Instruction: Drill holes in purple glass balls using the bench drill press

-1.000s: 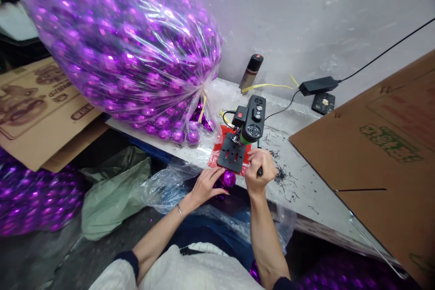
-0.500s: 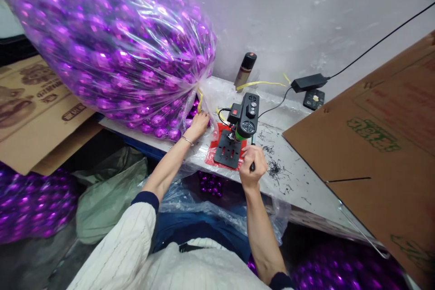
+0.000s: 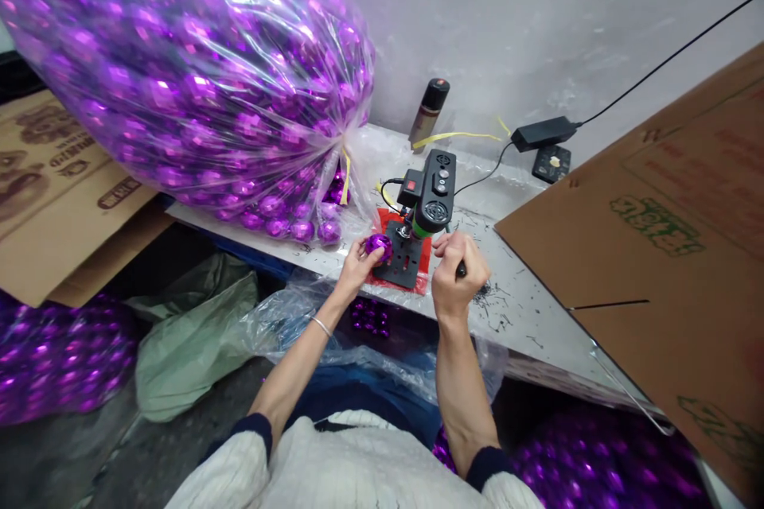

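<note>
Between its fingertips my left hand (image 3: 356,267) holds a shiny purple ball (image 3: 378,248) at the left edge of the black base plate (image 3: 399,264). That plate belongs to a small black press machine (image 3: 438,189) standing on red plastic (image 3: 422,274). My right hand (image 3: 458,270) is closed around the black handle (image 3: 461,269) at the machine's right side. Up and to the left lies a large clear bag of purple balls (image 3: 239,95), its gathered neck hung with a yellow tie (image 3: 345,175).
A spray can (image 3: 430,113) and a black power adapter (image 3: 544,133) are by the wall. Cardboard (image 3: 668,254) rises at the right, and more cardboard (image 3: 65,191) lies left. Black scraps (image 3: 486,294) litter the table (image 3: 537,318).
My left hand has come away from the bag's neck toward the machine with a purple ball in its fingers. My right hand, still on the handle, has shifted slightly right.
</note>
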